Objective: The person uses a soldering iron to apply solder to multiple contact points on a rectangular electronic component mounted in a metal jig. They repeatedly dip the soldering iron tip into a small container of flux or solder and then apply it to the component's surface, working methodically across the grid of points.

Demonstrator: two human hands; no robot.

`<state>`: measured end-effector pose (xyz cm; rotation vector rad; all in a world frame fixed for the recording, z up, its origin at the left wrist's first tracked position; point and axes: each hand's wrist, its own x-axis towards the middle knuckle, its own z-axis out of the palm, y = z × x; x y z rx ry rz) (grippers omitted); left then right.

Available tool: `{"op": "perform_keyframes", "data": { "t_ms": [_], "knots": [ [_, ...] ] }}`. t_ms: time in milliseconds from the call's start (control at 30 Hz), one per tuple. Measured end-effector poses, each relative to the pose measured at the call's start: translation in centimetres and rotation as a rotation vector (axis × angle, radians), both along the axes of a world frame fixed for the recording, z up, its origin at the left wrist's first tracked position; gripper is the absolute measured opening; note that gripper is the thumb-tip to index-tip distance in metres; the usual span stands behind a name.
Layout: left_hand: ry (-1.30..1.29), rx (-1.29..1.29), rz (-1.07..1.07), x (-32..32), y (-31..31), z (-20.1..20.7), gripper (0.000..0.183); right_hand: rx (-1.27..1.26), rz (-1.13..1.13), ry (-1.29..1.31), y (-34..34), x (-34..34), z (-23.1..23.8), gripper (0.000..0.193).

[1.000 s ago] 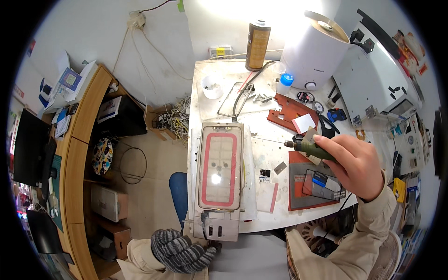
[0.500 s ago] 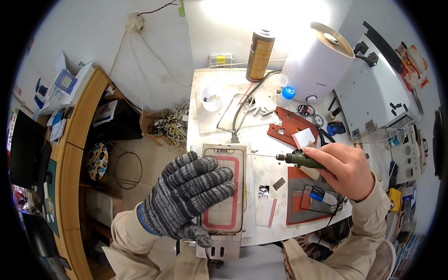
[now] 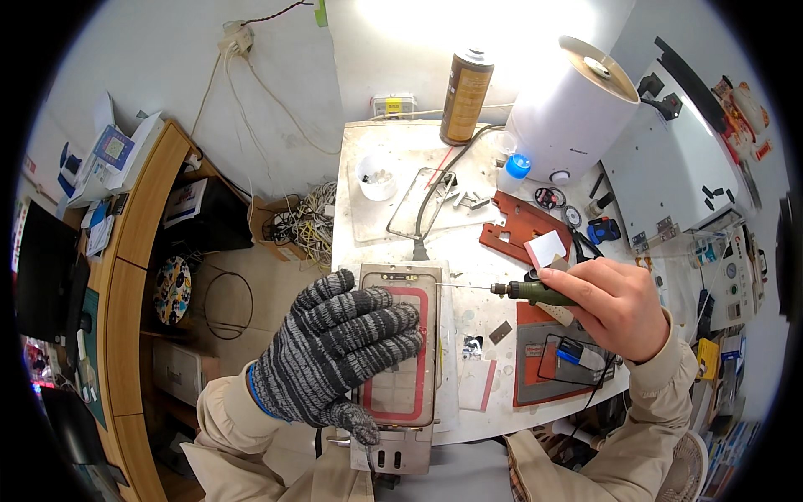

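Your gloved left hand (image 3: 335, 358) lies open over the glass panel (image 3: 395, 390); your right hand (image 3: 621, 305) grips the green tool (image 3: 545, 293), its wire (image 3: 465, 286) beside the panel's edge. No gap shows yet.

Bright light (image 3: 477, 12) washes the white wall (image 3: 389, 54) behind wooden furniture (image 3: 125, 311).

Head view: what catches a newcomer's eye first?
First, the striped-gloved left hand over the pink-lined metal device, lower centre. Then the bare right hand, to its right, holding a green tool. Farther back, the big white appliance, right of the brown can.
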<state>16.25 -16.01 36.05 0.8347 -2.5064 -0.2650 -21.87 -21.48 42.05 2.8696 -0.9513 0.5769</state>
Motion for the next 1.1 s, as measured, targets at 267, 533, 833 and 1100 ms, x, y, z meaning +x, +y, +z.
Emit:
{"op": "perform_keyframes", "data": {
  "t_ms": [267,533,833,1100],
  "knots": [
    [-0.010,0.009,0.001,0.10,0.02,-0.23,0.089,0.016,0.007,-0.005,-0.02,0.15,-0.03,0.045],
    [-0.071,-0.022,0.006,0.13,0.10,-0.21,0.094,0.007,-0.008,0.008,0.10,0.08,0.08,0.046],
    [-0.068,-0.023,-0.005,0.29,0.04,-0.20,0.098,0.006,-0.009,0.005,0.26,0.27,0.05,0.046],
    [-0.074,-0.026,0.001,0.30,0.07,-0.37,0.101,0.037,-0.007,0.006,0.58,0.32,-0.09,0.046]
  ]
}}
